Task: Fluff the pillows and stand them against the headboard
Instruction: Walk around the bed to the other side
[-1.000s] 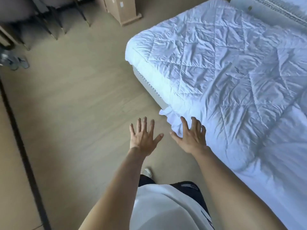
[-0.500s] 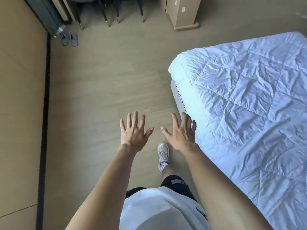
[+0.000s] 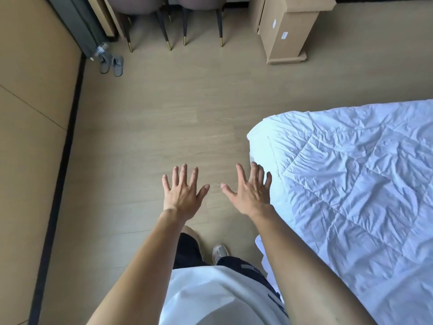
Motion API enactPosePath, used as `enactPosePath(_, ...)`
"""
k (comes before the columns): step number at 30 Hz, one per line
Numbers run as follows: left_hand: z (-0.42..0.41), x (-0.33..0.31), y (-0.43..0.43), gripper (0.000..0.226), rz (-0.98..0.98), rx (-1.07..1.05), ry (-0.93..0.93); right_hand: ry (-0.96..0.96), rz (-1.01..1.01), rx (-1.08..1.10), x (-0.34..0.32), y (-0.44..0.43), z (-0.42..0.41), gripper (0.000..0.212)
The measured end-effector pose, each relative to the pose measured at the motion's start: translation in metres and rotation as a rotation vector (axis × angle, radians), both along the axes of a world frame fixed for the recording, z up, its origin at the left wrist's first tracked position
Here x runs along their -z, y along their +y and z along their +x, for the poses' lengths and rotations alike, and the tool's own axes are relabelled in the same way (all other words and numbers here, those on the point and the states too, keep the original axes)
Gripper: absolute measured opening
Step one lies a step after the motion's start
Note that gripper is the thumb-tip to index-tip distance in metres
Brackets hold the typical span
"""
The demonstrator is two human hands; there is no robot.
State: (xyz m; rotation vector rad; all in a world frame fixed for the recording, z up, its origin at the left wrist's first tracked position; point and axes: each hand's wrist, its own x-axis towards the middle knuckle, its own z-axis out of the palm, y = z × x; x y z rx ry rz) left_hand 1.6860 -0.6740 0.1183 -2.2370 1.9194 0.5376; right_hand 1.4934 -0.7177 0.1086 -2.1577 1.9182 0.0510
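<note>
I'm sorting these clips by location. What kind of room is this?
Probably a hotel bedroom: a bed with a white quilted duvet, grey slippers by the wall, and upholstered chairs at a desk.

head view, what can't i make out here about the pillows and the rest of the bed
- Pillows and headboard: none in the head view; the bed is cut off by the right edge.
- Cardboard box labels: too small to read.
- Chairs: cut off by the top edge.
- Shirt print: cut off at the bottom.
- Left hand and right hand: open, empty.
</note>
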Motion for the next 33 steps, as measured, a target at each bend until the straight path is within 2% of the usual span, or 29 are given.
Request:
enactPosePath(10, 0.045, 0.011, -0.227, 0.074, 0.018, 0.084, 0.006, 0.041, -0.012, 0.095, 0.006, -0.216, 0.041, 0.084)
enactPosePath(19, 0.071, -0.004, -0.439, 0.075, 0.052, 0.251, 0.000, 0.057, 0.050, 0.252, -0.021, -0.397, 0.069, 0.084)
enactPosePath(27, 0.032, 0.001, -0.606, 0.076, 0.045, 0.400, -0.013, 0.043, 0.066, 0.393, -0.012, -0.531, 0.031, 0.087)
enactPosePath(33, -0.041, 0.003, -0.736, 0.076, 0.046, 0.505, -0.017, 0.025, 0.119, 0.486, -0.008, -0.648, -0.034, 0.087)
